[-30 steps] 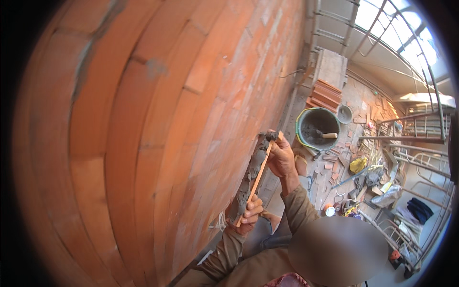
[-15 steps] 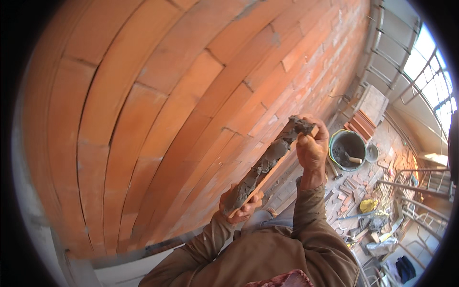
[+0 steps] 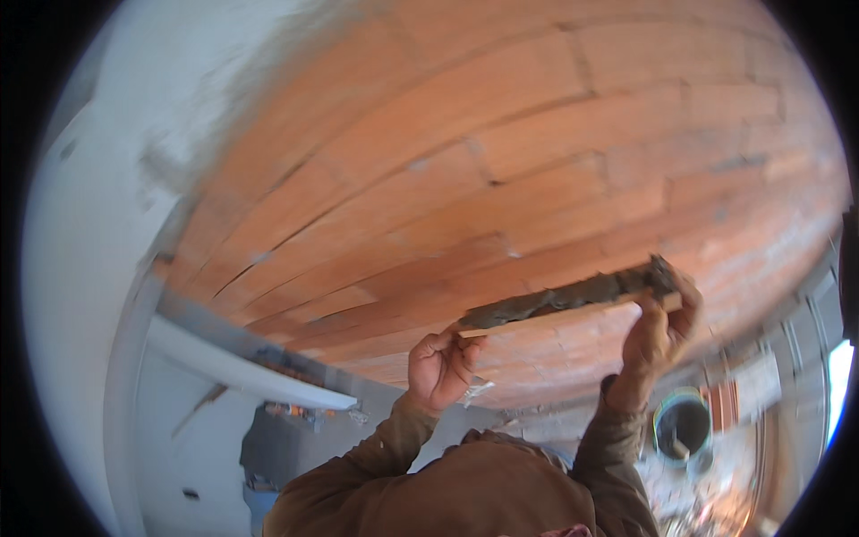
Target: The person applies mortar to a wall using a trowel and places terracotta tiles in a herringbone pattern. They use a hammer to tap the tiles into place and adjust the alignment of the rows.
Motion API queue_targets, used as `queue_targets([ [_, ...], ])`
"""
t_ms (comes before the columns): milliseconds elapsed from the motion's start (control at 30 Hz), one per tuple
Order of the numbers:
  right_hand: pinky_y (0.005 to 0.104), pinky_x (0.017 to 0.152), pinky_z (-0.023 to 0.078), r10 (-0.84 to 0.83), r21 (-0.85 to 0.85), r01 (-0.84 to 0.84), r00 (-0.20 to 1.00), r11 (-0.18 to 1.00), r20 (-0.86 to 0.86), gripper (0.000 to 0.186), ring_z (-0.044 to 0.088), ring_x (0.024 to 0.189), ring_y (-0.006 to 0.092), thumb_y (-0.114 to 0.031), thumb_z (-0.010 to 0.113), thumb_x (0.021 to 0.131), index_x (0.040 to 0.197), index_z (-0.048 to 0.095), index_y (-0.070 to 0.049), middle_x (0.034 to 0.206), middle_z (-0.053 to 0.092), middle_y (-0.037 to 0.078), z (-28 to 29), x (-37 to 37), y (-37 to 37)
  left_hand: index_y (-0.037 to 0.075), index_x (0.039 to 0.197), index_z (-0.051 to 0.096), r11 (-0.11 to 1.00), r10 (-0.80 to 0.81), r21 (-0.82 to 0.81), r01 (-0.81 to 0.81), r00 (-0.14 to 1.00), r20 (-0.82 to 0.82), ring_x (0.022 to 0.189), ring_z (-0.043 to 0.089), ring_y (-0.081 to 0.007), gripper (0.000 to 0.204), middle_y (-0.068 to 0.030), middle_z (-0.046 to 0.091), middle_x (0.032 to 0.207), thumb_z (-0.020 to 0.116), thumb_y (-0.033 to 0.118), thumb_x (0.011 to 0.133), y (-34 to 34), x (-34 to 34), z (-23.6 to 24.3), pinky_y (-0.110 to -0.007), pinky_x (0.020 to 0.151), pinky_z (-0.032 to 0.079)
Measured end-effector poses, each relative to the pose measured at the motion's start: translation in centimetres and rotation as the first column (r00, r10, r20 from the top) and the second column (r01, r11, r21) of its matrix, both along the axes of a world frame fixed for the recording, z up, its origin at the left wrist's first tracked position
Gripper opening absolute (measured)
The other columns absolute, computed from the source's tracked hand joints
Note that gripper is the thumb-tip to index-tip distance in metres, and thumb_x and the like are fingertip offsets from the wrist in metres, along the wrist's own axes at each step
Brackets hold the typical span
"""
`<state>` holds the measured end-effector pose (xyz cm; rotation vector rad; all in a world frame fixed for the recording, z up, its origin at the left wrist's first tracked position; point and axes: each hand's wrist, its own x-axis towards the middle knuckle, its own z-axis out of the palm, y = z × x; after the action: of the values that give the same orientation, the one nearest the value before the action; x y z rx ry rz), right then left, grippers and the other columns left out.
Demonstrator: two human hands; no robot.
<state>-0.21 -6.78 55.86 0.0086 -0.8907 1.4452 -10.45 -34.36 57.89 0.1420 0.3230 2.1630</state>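
Brick [image 3: 565,314]: I see it near the wall [image 3: 429,206], mortar [image 3: 564,296] along its far side.
Left hand [image 3: 440,369]: pinching brick's left end.
Right hand [image 3: 653,342]: pinching brick's right end.
Bucket [image 3: 691,417]: right.

Between brick strip [image 3: 564,302] and torso [image 3: 474,497], room is free; the brick wall [image 3: 465,192] blocks beyond.

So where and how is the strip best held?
Probably at both ends, coming from the person's side along its bare edge: the strip is long and thin, and mortar coats its upper face, so a middle grip could smear it. The left hand and right hand hold those ends.
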Motion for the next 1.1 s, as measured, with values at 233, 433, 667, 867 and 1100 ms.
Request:
queue_targets([
  [233,0.0377,0.099,0.048,0.090,0.190,-0.089,0.996,0.978,0.004,0.031,0.060,0.105,0.0204,-0.003,0.069,0.088,0.117,0.057,0.000,0.111,0.060,0.011,6.7,-4.8,-5.3,-0.007,0.120,0.061,0.751,0.434,-0.009,-0.661,0.503,-0.747,0.108,0.067,-0.0261,0.030,-0.0208,0.069,0.113,0.064,0.004,0.093,-5.2,-0.3,4.3,-0.033,0.099,0.055],
  [433,0.0365,0.099,0.047,0.339,0.305,-0.305,0.939,0.902,-0.063,0.035,0.061,0.110,0.0223,-0.002,0.073,0.086,0.118,0.058,0.000,0.116,0.061,0.014,14.1,-9.0,-11.9,-0.001,0.111,0.067,0.335,0.672,0.210,-0.919,0.077,-0.736,0.104,0.067,-0.0205,0.017,-0.0124,0.069,0.110,0.063,0.009,0.098,-9.7,-0.7,10.0,-0.035,0.097,0.055],
  [667,0.0290,0.083,0.055,0.266,0.571,-0.226,0.964,0.789,0.014,0.027,0.065,0.097,0.0149,0.001,0.072,0.089,0.114,0.064,0.002,0.109,0.062,0.008,22.1,-14.4,-18.5,-0.003,0.109,0.066,0.136,0.681,0.342,-0.930,-0.163,-0.714,0.107,0.065,-0.0200,0.018,-0.0110,0.067,0.113,0.062,0.011,0.099,-17.3,-6.0,16.6,-0.035,0.101,0.053],
  [867,0.0318,0.065,0.054,0.082,0.654,-0.036,0.996,0.756,-0.040,0.020,0.065,0.075,0.0208,-0.007,0.076,0.083,0.103,0.071,-0.005,0.087,0.067,0.009,25.6,-18.5,-23.7,-0.007,0.112,0.063,0.069,0.623,0.390,-0.918,-0.265,-0.736,0.111,0.064,-0.0235,0.022,-0.0139,0.066,0.114,0.059,0.011,0.100,-24.6,-11.2,19.7,-0.036,0.105,0.050],
  [1100,0.0350,0.064,0.052,-0.066,0.697,0.180,0.980,0.694,-0.187,0.019,0.063,0.072,0.0256,-0.013,0.076,0.084,0.101,0.070,-0.009,0.085,0.067,0.008,26.7,-22.6,-26.4,-0.008,0.111,0.066,0.058,0.556,0.435,-0.898,-0.333,-0.762,0.108,0.067,-0.0264,0.020,-0.0166,0.068,0.114,0.062,0.007,0.099,-29.0,-15.8,22.9,-0.035,0.101,0.053],
])
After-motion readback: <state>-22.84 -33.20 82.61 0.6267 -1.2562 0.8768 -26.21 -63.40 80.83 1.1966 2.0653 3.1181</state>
